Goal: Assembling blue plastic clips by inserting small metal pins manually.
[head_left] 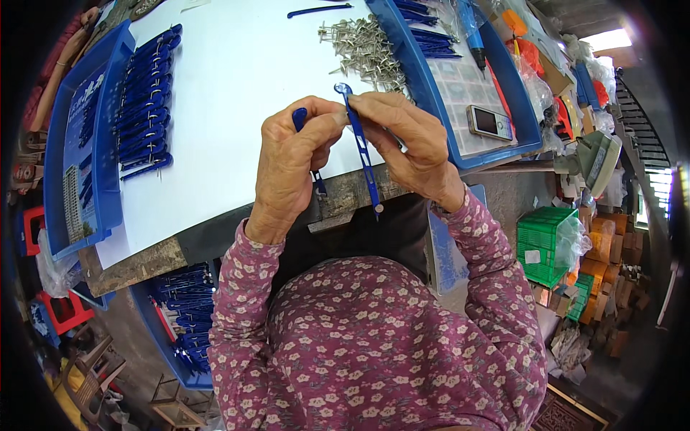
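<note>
Above the table's front edge, my left hand [291,161] is closed around a dark blue plastic strip [300,117], whose rounded end sticks up past the fingers. My right hand [413,144] pinches a second blue slotted strip [364,158] near its upper end. That strip hangs tilted, with a round silvery head at its lower end. My left thumb and fingertips meet it close to the right fingertips. Beyond my hands lies a loose pile of silvery flat-headed metal pins [363,54]. Whether a small part sits between the fingertips is hidden.
Blue strips with metal pins [147,100] lie in a row at left, beside a blue tray [111,129]. At right, another blue tray [424,86] holds strips and a mobile phone [490,122]. A bin of blue strips [188,316] stands below the table. Green crates [546,244] stand lower right.
</note>
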Available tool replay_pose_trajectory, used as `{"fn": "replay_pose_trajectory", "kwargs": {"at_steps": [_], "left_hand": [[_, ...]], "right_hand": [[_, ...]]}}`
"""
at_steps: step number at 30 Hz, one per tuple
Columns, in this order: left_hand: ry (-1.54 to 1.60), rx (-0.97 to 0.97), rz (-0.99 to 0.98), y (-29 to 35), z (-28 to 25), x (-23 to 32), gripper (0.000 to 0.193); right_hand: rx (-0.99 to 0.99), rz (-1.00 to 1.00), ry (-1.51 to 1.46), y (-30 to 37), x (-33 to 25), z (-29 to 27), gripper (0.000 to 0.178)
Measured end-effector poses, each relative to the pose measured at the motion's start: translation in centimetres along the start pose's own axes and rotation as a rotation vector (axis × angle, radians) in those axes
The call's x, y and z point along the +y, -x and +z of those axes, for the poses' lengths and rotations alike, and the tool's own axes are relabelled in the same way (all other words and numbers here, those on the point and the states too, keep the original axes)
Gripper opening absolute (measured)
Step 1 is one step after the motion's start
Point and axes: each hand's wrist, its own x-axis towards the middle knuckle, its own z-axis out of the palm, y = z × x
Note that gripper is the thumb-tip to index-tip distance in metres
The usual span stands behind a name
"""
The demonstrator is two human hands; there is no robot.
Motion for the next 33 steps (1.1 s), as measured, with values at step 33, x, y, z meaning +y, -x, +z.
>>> {"fn": "replay_pose_trajectory", "kwargs": {"at_steps": [33], "left_hand": [[-1.134,-0.041,0.711,-1.1,-0.4,0.0,0.007]], "right_hand": [[-0.238,0.974,-0.795,-1.9,0.8,-0.3,0.025]]}}
